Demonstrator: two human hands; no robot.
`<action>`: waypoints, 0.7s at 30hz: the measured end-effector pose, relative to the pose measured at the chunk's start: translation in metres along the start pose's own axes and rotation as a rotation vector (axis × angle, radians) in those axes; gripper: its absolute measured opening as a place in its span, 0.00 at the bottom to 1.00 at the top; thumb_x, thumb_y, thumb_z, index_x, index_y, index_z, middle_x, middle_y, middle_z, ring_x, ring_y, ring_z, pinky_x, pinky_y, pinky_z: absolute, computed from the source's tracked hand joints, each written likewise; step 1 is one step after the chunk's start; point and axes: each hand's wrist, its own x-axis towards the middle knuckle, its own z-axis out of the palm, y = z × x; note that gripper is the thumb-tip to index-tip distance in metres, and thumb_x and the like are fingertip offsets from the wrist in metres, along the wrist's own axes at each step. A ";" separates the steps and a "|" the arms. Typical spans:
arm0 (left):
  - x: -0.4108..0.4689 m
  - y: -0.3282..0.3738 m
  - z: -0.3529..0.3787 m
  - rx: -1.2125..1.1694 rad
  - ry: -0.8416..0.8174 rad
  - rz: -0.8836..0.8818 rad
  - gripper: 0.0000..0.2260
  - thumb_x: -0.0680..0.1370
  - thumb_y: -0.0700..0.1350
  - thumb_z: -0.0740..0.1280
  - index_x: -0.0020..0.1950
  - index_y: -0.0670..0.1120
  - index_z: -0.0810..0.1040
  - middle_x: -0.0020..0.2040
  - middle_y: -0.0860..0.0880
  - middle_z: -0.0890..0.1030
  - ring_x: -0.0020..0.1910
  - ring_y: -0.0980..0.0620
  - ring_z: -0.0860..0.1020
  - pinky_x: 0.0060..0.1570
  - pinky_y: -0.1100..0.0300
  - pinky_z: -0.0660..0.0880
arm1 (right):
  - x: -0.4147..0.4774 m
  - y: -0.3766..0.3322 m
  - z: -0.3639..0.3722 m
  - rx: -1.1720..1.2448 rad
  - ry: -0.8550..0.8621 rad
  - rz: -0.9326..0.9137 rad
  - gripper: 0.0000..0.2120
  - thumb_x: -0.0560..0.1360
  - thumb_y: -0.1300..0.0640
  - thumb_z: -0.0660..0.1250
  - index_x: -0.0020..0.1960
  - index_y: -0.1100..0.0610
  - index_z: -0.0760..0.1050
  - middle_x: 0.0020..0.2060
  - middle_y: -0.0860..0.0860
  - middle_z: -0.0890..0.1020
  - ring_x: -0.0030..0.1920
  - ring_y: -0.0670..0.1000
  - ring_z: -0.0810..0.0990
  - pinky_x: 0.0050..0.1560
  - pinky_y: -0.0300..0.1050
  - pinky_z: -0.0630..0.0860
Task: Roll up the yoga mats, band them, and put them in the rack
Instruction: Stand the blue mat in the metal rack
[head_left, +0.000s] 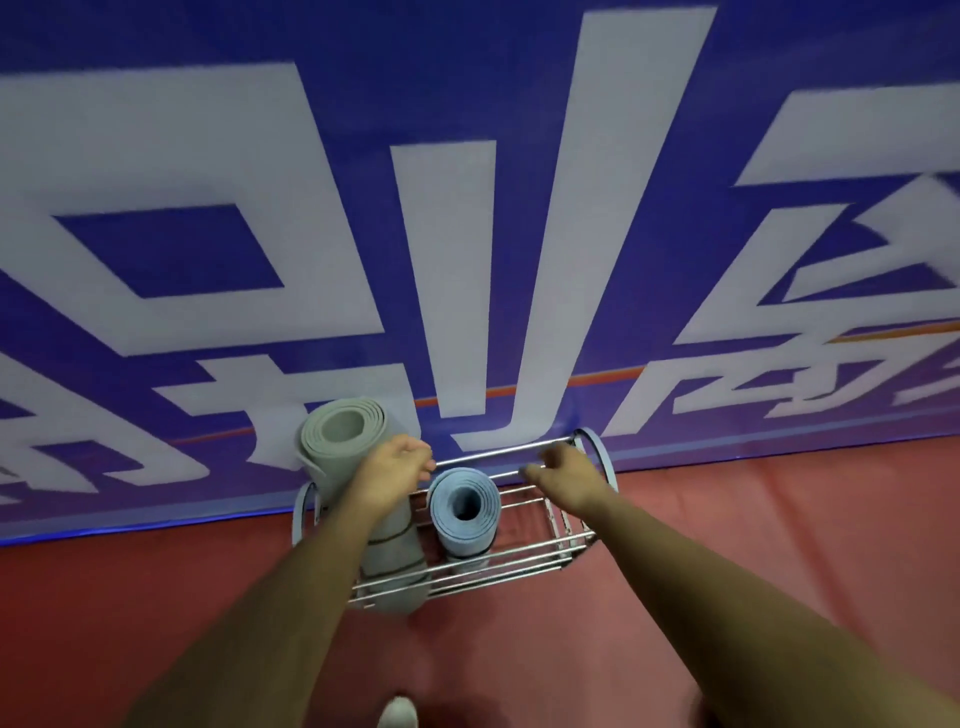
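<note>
A metal wire rack (519, 558) stands on the red floor against a blue banner wall. A rolled grey yoga mat (332, 447) with dark bands stands upright in its left end, and a shorter rolled blue mat (462, 501) stands beside it in the middle. My left hand (397, 465) is just right of the grey mat's upper part, fingers loosely curled; contact is unclear. Over the rack's back rail hovers my right hand (563, 475), fingers loosely bent toward the left, holding nothing.
A blue banner (467, 208) with large white characters covers the wall behind the rack. Red floor (779, 519) spreads around the rack. The rack's right half holds no mat. A white shoe tip (397, 712) shows at the bottom edge.
</note>
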 end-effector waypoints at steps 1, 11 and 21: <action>-0.008 0.009 -0.006 0.012 -0.002 0.027 0.07 0.81 0.39 0.61 0.44 0.46 0.75 0.43 0.46 0.81 0.40 0.51 0.79 0.42 0.60 0.74 | -0.009 -0.007 -0.007 0.003 0.016 -0.010 0.24 0.76 0.51 0.69 0.68 0.62 0.73 0.60 0.57 0.79 0.58 0.55 0.78 0.54 0.42 0.70; -0.081 0.015 -0.046 0.179 -0.153 0.242 0.07 0.81 0.40 0.61 0.49 0.43 0.79 0.44 0.45 0.84 0.38 0.53 0.79 0.39 0.63 0.75 | -0.139 -0.043 0.000 -0.023 0.246 -0.030 0.23 0.75 0.50 0.70 0.65 0.62 0.75 0.58 0.57 0.80 0.54 0.56 0.81 0.55 0.51 0.78; -0.170 -0.091 -0.098 0.298 -0.349 0.311 0.08 0.79 0.42 0.62 0.44 0.47 0.80 0.41 0.48 0.85 0.38 0.52 0.81 0.46 0.57 0.77 | -0.292 -0.027 0.124 0.110 0.373 0.111 0.17 0.75 0.50 0.72 0.57 0.60 0.77 0.49 0.57 0.83 0.43 0.55 0.80 0.43 0.46 0.77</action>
